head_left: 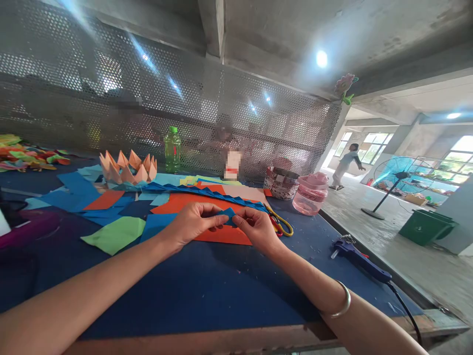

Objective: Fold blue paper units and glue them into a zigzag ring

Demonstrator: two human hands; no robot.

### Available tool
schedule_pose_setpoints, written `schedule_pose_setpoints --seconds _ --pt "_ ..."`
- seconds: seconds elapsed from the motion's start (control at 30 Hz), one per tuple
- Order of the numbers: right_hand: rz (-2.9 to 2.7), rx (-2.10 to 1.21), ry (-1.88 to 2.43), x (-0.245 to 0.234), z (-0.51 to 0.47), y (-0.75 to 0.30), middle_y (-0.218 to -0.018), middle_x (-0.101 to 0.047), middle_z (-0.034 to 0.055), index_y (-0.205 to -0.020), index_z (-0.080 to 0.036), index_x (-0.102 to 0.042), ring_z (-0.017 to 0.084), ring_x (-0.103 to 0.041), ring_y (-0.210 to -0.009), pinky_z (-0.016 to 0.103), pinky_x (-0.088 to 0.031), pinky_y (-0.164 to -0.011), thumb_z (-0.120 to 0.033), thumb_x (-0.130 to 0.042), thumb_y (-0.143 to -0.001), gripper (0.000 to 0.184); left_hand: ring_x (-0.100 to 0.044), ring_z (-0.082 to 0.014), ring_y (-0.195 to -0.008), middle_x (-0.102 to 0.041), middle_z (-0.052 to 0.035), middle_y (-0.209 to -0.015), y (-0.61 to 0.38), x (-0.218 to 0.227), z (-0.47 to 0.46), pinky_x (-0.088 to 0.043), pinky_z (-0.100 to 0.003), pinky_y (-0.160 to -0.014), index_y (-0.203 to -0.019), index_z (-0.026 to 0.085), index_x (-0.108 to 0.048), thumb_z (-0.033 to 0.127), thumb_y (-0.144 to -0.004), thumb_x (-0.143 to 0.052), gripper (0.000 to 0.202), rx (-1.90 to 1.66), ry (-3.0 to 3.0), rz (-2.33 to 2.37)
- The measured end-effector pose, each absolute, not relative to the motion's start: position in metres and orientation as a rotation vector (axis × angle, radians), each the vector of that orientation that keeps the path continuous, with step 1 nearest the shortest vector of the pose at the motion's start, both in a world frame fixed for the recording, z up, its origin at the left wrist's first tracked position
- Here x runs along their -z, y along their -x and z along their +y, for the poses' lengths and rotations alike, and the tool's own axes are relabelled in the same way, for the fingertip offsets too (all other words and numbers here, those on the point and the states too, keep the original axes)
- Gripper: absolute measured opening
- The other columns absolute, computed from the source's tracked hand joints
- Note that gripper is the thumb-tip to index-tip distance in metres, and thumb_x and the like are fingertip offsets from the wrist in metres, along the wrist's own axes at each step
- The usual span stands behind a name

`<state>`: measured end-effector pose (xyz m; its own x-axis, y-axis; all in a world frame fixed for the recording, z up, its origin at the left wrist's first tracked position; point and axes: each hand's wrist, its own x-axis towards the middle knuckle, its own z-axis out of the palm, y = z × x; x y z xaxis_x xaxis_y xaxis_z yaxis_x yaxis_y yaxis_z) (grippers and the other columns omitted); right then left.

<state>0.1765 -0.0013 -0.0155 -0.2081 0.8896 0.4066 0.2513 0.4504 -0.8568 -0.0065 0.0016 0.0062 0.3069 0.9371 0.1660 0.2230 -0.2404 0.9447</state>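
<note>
Two: left grip (194, 222), right grip (256, 229) pinching blue paper (227, 215) | blue-topped table (192, 291) | glue gun (358, 259) | floor fan (391, 180)

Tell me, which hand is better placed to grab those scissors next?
Probably the right hand: the yellow-handled scissors lie just beside it, while the left hand sits farther off. Both hands pinch the small blue paper piece, so the right would first have to let go.

Hands (194, 223) on blue paper triangle (228, 215)

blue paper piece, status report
Left hand and right hand pinching blue paper piece. Orange paper sheet beneath. Yellow-handled scissors beside right hand.
</note>
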Motion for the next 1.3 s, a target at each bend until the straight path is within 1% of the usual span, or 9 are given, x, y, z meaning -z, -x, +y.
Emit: schedule_pose_setpoints --seconds 0.17,0.37,0.5,0.6,0.77,0.93,1.03,1.13,1.3 --pt "-1.727 -0.836 0.959 0.016 -0.002 -0.176 -0.064 -0.061 0.0005 -0.068 -0.017 -0.058 0.012 -0.054 -0.061 0.024 -0.041 -0.06 -0.035 -0.06 -0.078 0.02 -0.058 -0.0149 -0.061 -0.064 0.0 -0.059 0.006 -0.008 0.002 -0.046 -0.027 -0.064 -0.065 0.017 -0.067 0.044 -0.063 -0.072 0.027 -1.061 -1.682 1.109" --pt "-1.731 -0.822 0.968 0.017 -0.001 -0.176 -0.064 -0.06 0.0 -0.069 -0.016 -0.058 0.011 -0.053 -0.06 0.024 -0.04 -0.06 -0.033 -0.059 -0.078 0.019 -0.056 -0.0135 -0.059 -0.063 0.0008 -0.06 0.003 -0.004 0.004 -0.045 -0.026 -0.062 -0.069 0.016 -0.067 0.045 -0.064 -0.071 0.03 -1.031 -1.625 1.084" --pt "-1.766 -0.816 1.026 0.021 0.003 -0.178 -0.069 -0.064 0.0008 -0.075 -0.016 -0.062 0.012 -0.056 -0.065 0.024 -0.042 -0.062 -0.032 -0.059 -0.078 0.017 -0.054 -0.0128 -0.056 -0.06 0.0023 -0.056 0.005 -0.002 0.006 -0.044 -0.026 -0.061 -0.063 0.017 -0.064 0.042 -0.063 -0.071 0.026 -1.037 -1.627 1.147" --pt "-1.791 -0.762 1.068 0.021 0.004 -0.178 -0.067 -0.063 0.0 -0.072 -0.016 -0.06 0.012 -0.055 -0.062 0.024 -0.041 -0.06 -0.029 -0.058 -0.078 0.014 -0.054 -0.0132 -0.056 -0.059 0.0022 -0.055 0.006 -0.002 0.007 -0.044 -0.026 -0.06 -0.059 0.018 -0.061 0.043 -0.063 -0.07 0.027 -1.034 -1.661 1.16" --pt "-1.818 -0.71 1.091 0.021 0.005 -0.178 -0.068 -0.064 0.0005 -0.073 -0.016 -0.061 0.012 -0.056 -0.064 0.025 -0.041 -0.062 -0.027 -0.057 -0.079 0.013 -0.055 -0.0144 -0.057 -0.06 0.0024 -0.056 0.005 -0.004 0.006 -0.043 -0.025 -0.057 -0.064 0.018 -0.063 0.048 -0.06 -0.07 0.031 -1.005 -1.664 1.187" --pt "-1.828 -0.733 1.109 0.024 0.006 -0.178 -0.066 -0.063 0.0002 -0.073 -0.016 -0.06 0.012 -0.057 -0.062 0.024 -0.041 -0.059 -0.028 -0.057 -0.08 0.015 -0.052 -0.0131 -0.051 -0.055 0.0037 -0.048 0.004 -0.007 0.005 -0.04 -0.024 -0.052 -0.056 0.018 -0.059 0.047 -0.056 -0.071 0.031 -1.005 -1.651 1.301" --pt "-1.823 -0.717 1.115 0.021 0.004 -0.178 -0.061 -0.06 -0.0013 -0.072 -0.016 -0.059 0.011 -0.053 -0.056 0.022 -0.038 -0.056 -0.029 -0.055 -0.082 0.016 -0.054 -0.0136 -0.053 -0.06 0.0022 -0.053 0.006 -0.009 0.005 -0.043 -0.025 -0.056 -0.059 0.018 -0.061 0.048 -0.054 -0.074 0.033 -1.005 -1.618 1.291" --pt "-1.812 -0.69 1.133 0.017 0.003 -0.179 -0.06 -0.06 -0.0014 -0.072 -0.017 -0.058 0.01 -0.051 -0.055 0.021 -0.037 -0.055 -0.027 -0.055 -0.081 0.015 -0.057 -0.0153 -0.058 -0.065 -0.0008 -0.06 0.008 -0.007 0.008 -0.046 -0.026 -0.06 -0.061 0.018 -0.063 0.054 -0.057 -0.072 0.037 -0.97 -1.644 1.239" --pt "-1.787 -0.658 1.142 0.017 0.006 -0.181 -0.06 -0.06 -0.0015 -0.073 -0.017 -0.059 0.011 -0.052 -0.056 0.021 -0.039 -0.057 -0.027 -0.055 -0.081 0.014 -0.053 -0.0142 -0.051 -0.06 0.0009 -0.051 0.012 -0.003 0.014 -0.04 -0.024 -0.05 -0.054 0.018 -0.06 0.058 -0.056 -0.07 0.042 -0.892 -1.715 1.292"
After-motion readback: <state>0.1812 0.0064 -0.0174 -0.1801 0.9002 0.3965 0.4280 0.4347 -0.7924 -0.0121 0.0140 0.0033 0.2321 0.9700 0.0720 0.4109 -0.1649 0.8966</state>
